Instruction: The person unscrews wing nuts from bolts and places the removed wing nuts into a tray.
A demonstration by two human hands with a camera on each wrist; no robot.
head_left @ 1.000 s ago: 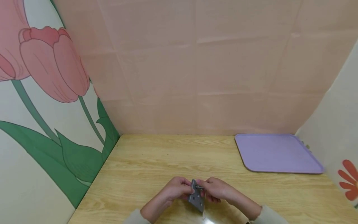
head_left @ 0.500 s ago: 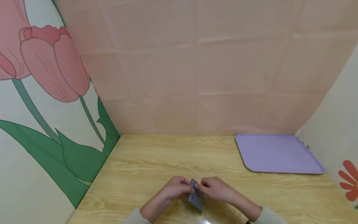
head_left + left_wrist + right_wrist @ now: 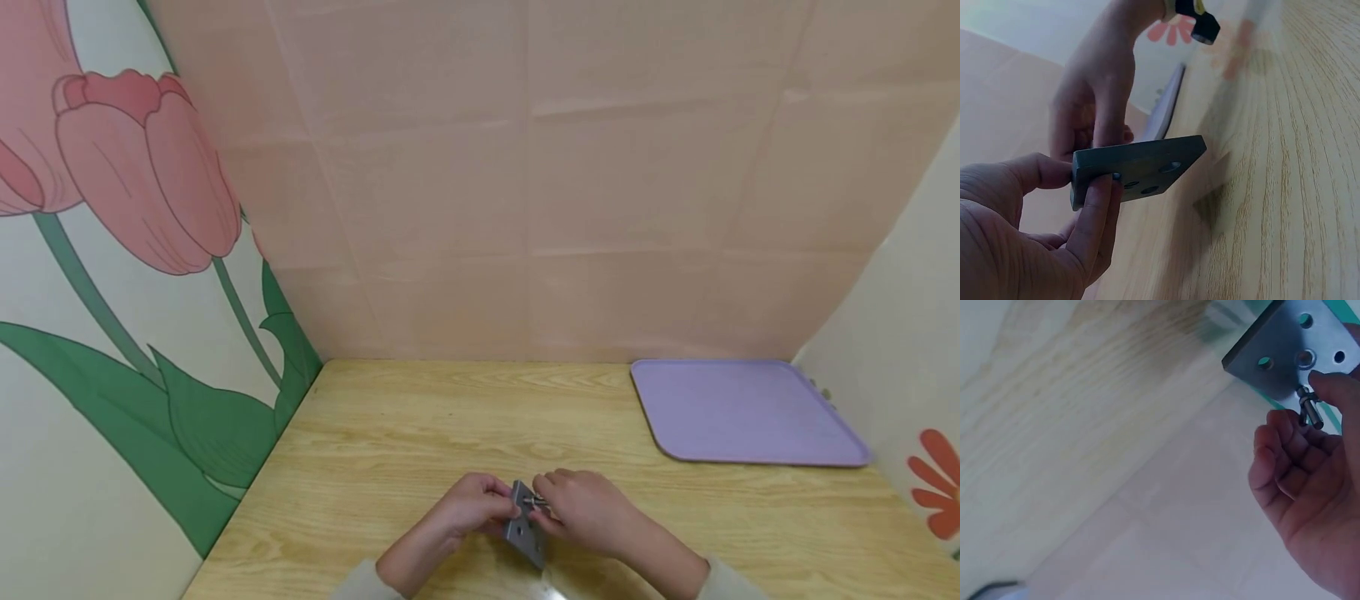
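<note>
A grey metal plate (image 3: 528, 527) with several round holes is held tilted above the table. My left hand (image 3: 474, 504) grips its upper end; in the left wrist view, the thumb lies on the plate's edge and fingertips press its underside. A small metal wing nut (image 3: 1309, 403) sits on a bolt (image 3: 1315, 419) standing out from the plate's other face. Around it, the right hand (image 3: 588, 508) has its thumb and curled fingers, pinching the wing nut. The left fingers hide the bolt's far end.
A flat purple tray (image 3: 750, 412) lies at the back right of the wood-grain table (image 3: 420, 417). Walls stand at the back and both sides, the left one (image 3: 150, 167) painted with tulips.
Half a second ago the right thumb and fingers covered the wing nut; now the right hand has rolled round it and the nut shows again. The left hand and plate stay nearly still.
</note>
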